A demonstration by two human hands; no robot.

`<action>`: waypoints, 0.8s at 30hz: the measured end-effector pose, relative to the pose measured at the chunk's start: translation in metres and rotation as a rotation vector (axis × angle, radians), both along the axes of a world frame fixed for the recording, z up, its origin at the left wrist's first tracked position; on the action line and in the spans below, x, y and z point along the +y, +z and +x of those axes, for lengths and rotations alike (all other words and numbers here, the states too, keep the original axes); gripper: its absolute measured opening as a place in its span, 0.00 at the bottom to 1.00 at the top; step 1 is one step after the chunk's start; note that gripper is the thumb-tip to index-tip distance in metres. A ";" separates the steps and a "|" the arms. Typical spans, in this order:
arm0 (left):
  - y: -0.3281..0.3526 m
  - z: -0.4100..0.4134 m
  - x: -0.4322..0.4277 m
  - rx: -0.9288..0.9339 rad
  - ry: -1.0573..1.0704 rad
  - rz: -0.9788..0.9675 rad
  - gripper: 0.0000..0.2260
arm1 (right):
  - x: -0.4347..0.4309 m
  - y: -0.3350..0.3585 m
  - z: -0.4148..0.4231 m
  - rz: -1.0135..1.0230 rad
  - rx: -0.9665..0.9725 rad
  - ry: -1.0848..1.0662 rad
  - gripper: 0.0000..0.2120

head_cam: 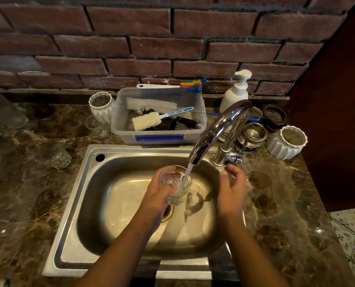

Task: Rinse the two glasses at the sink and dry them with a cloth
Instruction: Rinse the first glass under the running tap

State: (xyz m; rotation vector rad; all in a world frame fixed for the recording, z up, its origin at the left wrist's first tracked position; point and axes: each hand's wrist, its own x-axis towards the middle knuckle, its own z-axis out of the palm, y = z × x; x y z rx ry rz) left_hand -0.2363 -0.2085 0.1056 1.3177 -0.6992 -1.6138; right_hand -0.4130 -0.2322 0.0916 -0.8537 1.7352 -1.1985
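Observation:
My left hand (pixel 160 195) grips a clear glass (pixel 177 184) over the steel sink (pixel 118 183), holding it under the water that runs from the chrome tap (pixel 218 129). The stream falls into the glass. My right hand (pixel 231 187) hovers just below the tap's handle (pixel 233 157), fingers loosely curled and holding nothing. A second clear glass (pixel 57 156) stands on the marble counter left of the sink. No cloth shows in the view.
Behind the sink stands a plastic tub (pixel 158 133) of brushes, with a small glass (pixel 96 126) and a white ribbed pot (pixel 102 105) to its left. A soap pump bottle (pixel 235 93), steel cups (pixel 253 133) and another white pot (pixel 286 141) crowd the right. A brick wall closes the back.

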 end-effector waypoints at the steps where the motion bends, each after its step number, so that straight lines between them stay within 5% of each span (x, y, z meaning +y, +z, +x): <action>1: 0.002 0.000 0.000 -0.007 -0.002 -0.008 0.19 | 0.010 0.008 0.010 0.004 -0.028 0.119 0.15; 6: 0.011 0.008 0.001 -0.016 -0.025 -0.099 0.24 | 0.030 0.025 0.040 0.002 0.099 0.649 0.30; 12: 0.008 0.011 -0.005 0.457 0.086 0.043 0.27 | 0.013 0.046 0.048 -0.070 0.336 0.830 0.43; 16: 0.005 0.007 -0.004 0.565 0.085 0.186 0.23 | 0.004 0.052 0.049 -0.078 0.380 0.826 0.32; 18: 0.003 0.007 -0.004 0.515 0.042 0.209 0.24 | 0.002 0.048 0.045 -0.014 0.309 0.799 0.24; 24: -0.005 0.003 -0.005 0.524 0.068 0.222 0.31 | 0.008 0.036 0.045 0.068 0.036 0.687 0.19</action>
